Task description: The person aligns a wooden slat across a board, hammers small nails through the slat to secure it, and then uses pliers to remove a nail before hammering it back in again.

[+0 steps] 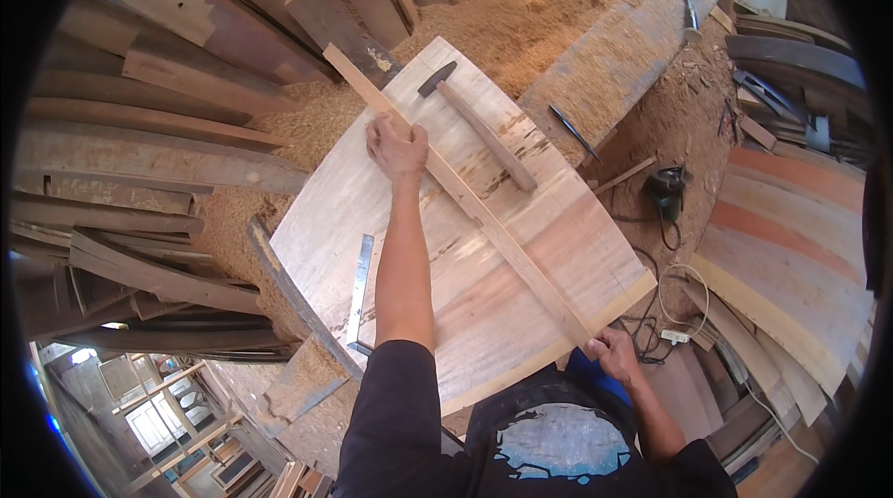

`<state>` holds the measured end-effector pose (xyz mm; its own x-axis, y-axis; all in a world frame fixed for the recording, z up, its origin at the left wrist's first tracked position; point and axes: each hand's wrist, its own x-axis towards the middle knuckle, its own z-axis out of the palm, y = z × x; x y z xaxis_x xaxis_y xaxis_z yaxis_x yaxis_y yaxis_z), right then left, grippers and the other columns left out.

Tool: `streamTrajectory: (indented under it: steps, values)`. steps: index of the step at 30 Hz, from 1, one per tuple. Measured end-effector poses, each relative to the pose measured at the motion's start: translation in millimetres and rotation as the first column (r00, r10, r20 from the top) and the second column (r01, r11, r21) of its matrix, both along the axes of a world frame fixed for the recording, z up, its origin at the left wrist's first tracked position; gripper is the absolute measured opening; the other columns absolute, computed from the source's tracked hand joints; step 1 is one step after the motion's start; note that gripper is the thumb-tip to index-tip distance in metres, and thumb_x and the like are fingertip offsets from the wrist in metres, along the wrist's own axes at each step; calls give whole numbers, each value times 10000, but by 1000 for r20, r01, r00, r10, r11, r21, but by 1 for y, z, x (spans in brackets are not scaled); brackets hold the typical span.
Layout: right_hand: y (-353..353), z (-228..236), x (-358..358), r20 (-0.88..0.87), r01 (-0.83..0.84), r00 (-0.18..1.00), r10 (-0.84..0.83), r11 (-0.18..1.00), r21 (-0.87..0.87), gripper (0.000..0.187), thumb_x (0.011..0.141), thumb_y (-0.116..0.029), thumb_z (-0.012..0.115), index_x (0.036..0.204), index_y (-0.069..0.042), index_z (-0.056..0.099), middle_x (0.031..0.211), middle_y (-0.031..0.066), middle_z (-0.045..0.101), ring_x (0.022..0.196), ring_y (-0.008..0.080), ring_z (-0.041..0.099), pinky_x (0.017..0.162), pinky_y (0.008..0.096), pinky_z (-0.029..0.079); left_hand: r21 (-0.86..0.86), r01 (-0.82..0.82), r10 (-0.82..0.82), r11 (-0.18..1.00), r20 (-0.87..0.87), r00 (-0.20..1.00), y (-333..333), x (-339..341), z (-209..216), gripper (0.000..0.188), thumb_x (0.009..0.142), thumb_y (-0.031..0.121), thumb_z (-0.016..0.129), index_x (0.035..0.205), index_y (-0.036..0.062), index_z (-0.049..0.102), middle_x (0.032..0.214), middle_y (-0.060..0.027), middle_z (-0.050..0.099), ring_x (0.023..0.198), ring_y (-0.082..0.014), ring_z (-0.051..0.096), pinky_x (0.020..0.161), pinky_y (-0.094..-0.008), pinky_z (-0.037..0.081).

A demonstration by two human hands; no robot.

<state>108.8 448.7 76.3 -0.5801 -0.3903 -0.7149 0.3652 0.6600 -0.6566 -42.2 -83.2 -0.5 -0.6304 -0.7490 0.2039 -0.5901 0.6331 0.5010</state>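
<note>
A long, narrow wooden strip [498, 236] lies diagonally across a wide pale wooden panel [321, 196]. My left hand [400, 149] is closed over the strip toward its far end, thumb on one side and fingers on the other. At the panel's near right edge, my right hand [614, 355] pinches the strip's near end. A hammer [486, 135] with a dark head and wooden handle rests on the panel, right of the strip. Left of my left forearm lies a metal try square [361, 289], also on the panel.
Sawdust-covered plank [605, 52] runs to the upper right, bearing a chisel [689, 10] and a thin dark tool [575, 133]. A dark power tool [667, 186], cables and a white socket block [675, 336] lie right. Boards [186, 79] crowd the left; striped panel [781, 228] stands right.
</note>
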Motion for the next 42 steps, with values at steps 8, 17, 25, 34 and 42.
streamTrajectory:
  steps: [8,17,25,34,42]
  values:
    - [5,-11,7,-13,13,1000,-13,999,-42,163,886,-89,646,930,58,701,770,77,701,736,132,632,695,323,524,-56,-23,24,998,19,1000,-3,3,-1,636,802,371,707,1320,35,553,1361,-193,544,1383,-367,425,1199,-504,235]
    - [6,-12,6,12,25,1000,-25,998,-55,172,888,-81,646,953,64,710,799,74,716,760,128,637,717,316,526,-65,-31,33,997,22,999,-3,3,-2,641,799,358,724,1326,38,550,1369,-183,536,1389,-356,415,1201,-496,234]
    - [2,-5,2,50,20,999,-18,999,-36,177,897,-72,637,962,75,711,817,81,724,763,130,640,721,320,530,65,-34,30,997,59,998,0,1,7,676,801,358,733,1367,39,548,1483,-189,440,1452,-352,326,1231,-507,182]
    - [8,-16,7,36,20,999,-18,998,-51,198,892,-85,639,972,77,719,823,94,731,769,139,648,727,327,533,49,-37,34,998,65,997,3,-1,6,632,801,344,727,1326,22,588,1498,-183,449,1463,-350,309,1227,-512,186]
    - [1,-5,1,40,6,999,-5,999,-45,212,876,-108,655,954,77,724,810,107,735,771,148,660,731,329,534,-69,-43,48,997,86,995,-8,3,-11,575,802,325,711,1294,42,624,1503,-218,442,1426,-396,359,1204,-531,240]
